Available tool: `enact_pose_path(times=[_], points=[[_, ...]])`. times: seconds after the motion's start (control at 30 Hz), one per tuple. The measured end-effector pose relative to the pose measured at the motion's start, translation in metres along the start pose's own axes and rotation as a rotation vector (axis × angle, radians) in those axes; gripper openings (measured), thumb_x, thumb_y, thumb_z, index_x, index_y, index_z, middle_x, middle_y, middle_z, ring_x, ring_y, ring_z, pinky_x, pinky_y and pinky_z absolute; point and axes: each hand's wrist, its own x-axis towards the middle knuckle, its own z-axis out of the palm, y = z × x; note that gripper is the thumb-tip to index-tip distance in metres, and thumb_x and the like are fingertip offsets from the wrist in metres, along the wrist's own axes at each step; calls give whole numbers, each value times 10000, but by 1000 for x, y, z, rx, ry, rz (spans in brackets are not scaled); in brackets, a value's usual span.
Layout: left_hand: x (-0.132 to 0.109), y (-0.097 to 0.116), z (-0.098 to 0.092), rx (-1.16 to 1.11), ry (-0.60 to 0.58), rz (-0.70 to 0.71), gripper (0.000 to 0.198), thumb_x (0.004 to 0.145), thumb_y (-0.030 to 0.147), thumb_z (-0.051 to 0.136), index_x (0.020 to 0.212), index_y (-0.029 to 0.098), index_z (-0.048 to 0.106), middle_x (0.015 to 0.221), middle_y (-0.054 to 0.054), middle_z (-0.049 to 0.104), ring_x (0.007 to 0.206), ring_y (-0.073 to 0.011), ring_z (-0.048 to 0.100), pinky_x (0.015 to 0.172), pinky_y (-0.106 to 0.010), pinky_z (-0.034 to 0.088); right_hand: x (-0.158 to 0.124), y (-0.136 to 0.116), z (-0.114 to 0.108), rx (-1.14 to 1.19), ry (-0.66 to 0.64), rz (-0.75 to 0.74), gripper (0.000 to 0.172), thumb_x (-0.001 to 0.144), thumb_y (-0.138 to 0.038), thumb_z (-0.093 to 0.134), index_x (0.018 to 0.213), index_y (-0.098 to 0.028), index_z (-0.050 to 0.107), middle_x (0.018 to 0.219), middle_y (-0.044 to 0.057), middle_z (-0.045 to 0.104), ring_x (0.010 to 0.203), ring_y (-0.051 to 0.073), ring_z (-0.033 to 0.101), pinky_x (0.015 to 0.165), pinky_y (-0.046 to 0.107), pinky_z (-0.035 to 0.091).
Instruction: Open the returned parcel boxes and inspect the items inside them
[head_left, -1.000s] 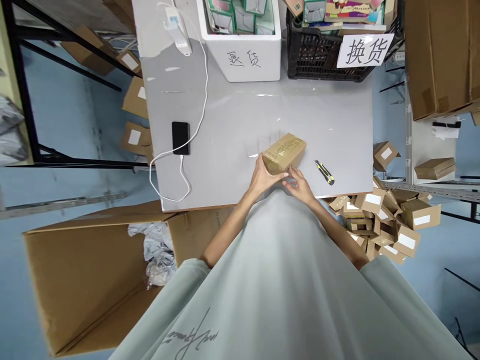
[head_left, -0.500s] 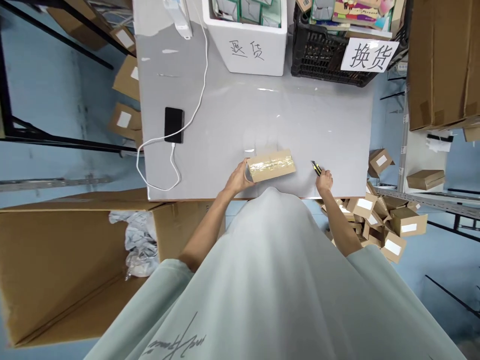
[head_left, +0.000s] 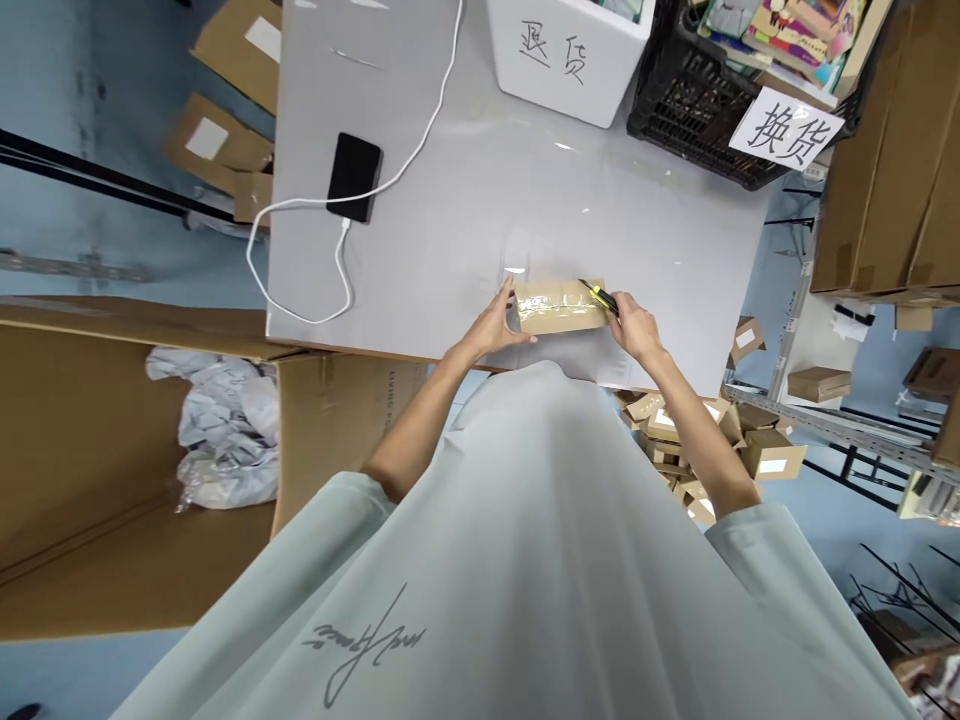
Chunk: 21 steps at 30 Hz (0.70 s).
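A small brown cardboard box [head_left: 559, 318] with shiny tape along its top lies near the front edge of the grey table [head_left: 442, 260]. My left hand [head_left: 495, 322] grips the box's left end, thumb on the near side and fingers on the far side. In my right hand [head_left: 634, 325] is a yellow-and-black utility knife [head_left: 602, 297], its blade pointing left over the right end of the box top. Whether the blade touches the tape I cannot tell.
A black phone [head_left: 354, 176] with a white cable lies left on the table. At the back stand a white bin [head_left: 562, 60] and a black crate [head_left: 690, 110] with books. A large open carton [head_left: 330, 420] holds crumpled plastic at lower left. Boxes [head_left: 772, 455] are piled at right.
My right hand has brought the utility knife left from the bare table onto the box's right end. My left hand still holds the box. The camera view has tilted and shifted.
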Motion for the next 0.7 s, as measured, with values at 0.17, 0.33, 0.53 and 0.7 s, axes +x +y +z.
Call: enact_pose_path(times=[0.17,0.33,0.53,0.7], points=[[-4,4,-1,-13,10,24,1496,663,540,1065,1870,335,205,1894,-178,356,1685,-452,469,1379,-632,419,9,-37,1,-103,-82,101,464,1138,-265,354,1551,-121,508,1519,278,625,1085,389,748,942,529,615],[-7,5,-11,9,-48,65,1404,661,453,1069,1830,322,303,1871,-151,402,1680,-440,476,1396,-578,412,-14,-49,3,-182,-161,131,476,1167,-289,358,1604,-167,502,1554,255,595,1077,359,757,926,493,608],[2,-1,-14,5,-110,90,1424,631,452,1078,1819,332,303,1846,-158,416,1645,-445,514,1366,-560,441,-29,-86,-26,-351,-241,74,496,1237,-455,305,1577,-196,556,1431,205,722,1134,354,762,873,404,544],[8,-7,-11,-30,-104,131,1270,748,473,992,1816,294,327,1778,-168,488,1619,-424,533,1351,-549,457,-13,-127,-42,-437,-341,-97,503,1247,-512,333,1567,-218,589,1434,181,754,1176,346,784,851,377,529]])
